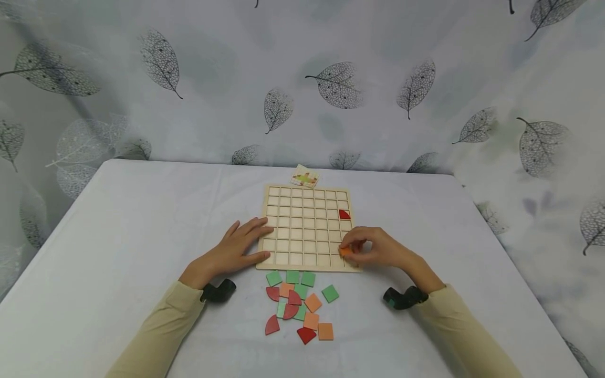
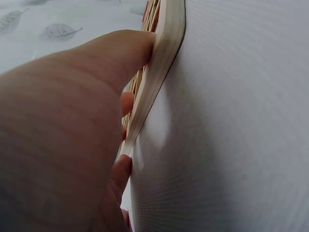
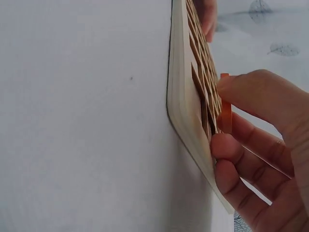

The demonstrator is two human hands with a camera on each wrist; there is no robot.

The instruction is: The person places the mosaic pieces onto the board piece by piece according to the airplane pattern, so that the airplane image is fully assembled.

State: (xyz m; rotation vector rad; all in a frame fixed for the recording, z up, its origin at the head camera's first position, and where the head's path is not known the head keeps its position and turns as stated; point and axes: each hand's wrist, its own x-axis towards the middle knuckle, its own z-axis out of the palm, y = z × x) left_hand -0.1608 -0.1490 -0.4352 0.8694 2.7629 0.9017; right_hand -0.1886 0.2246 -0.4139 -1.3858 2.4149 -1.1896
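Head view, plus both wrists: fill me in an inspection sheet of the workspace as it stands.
Surface: white table.
Job's things: grid board with one red piece in its rightmost column; card at its far edge; green squares, orange squares and red quarter-circles loose on the near side, some overlapping.
Clutter: nothing seen.
Left hand: rests on the board's left edge.
Right hand: pinches an orange piece at the board's near right part.
Cables: nothing seen.
Surroundings: leaf-patterned backdrop.
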